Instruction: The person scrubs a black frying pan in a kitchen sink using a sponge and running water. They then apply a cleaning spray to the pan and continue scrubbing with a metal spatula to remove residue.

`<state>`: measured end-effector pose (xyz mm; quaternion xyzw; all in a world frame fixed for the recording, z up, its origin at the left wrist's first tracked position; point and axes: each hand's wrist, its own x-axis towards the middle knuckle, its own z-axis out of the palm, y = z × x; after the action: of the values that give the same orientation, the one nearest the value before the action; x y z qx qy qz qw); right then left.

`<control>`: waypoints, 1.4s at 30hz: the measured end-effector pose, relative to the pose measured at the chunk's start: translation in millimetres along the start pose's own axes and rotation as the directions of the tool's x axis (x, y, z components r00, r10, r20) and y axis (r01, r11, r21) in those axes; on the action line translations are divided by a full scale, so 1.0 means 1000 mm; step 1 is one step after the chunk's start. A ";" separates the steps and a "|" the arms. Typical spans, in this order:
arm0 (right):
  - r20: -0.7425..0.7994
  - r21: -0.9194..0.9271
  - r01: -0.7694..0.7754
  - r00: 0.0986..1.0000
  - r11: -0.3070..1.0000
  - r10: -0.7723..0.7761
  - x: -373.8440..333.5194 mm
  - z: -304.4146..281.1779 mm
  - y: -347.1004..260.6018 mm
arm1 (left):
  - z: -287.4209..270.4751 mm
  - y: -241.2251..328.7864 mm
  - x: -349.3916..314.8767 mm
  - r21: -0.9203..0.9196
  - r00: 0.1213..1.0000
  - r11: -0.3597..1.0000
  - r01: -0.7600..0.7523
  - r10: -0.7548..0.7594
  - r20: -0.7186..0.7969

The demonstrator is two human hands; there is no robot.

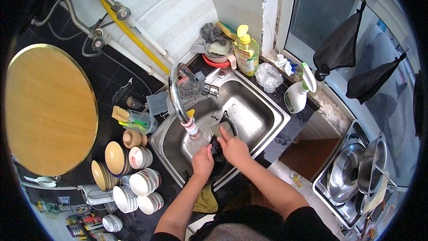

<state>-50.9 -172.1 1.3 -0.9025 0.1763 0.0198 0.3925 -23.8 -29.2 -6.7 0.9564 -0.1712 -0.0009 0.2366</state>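
Observation:
Over the near side of the steel sink (264,141), my left hand (203,163) is closed at the edge of a dark, glossy black object (217,150). Its full shape is hidden by my hands and the shadow, so I cannot tell its kind. My right hand (235,151) is beside it, fingers bent and reaching over a greyish-green pad (217,130) that looks like a scrubbing cloth or sponge. Just beyond my left hand, the curved chrome faucet (174,93) ends in a pink and white nozzle (191,127). Dark bits lie on the sink bottom.
Stacked bowls (141,183) and a round wooden board (51,109) occupy the left counter. Behind the sink stands a yellow soap bottle (246,56); a spray bottle (298,94) is at its right. Pan lids (345,172) sit in a rack at far right. A yellow-green cloth (206,200) hangs in front.

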 end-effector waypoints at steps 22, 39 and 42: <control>-0.004 0.078 -0.074 0.997 0.994 0.075 -0.009 0.034 -0.034 | -0.005 -0.024 0.010 -0.045 0.991 0.996 0.076 -0.080 -0.105; 0.149 0.010 -0.017 0.989 1.000 0.016 -0.031 -0.004 -0.020 | -0.003 -0.011 0.001 -0.048 0.997 0.999 0.018 -0.021 -0.068; 0.086 0.031 -0.063 0.994 0.998 0.060 -0.010 0.004 -0.012 | -0.003 -0.017 0.000 -0.036 0.997 0.999 0.005 -0.008 -0.073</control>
<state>-56.2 -158.8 8.5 -0.8881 0.1877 0.0672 0.4141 -18.2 -13.2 -11.6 0.9520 -0.1593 0.0303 0.2596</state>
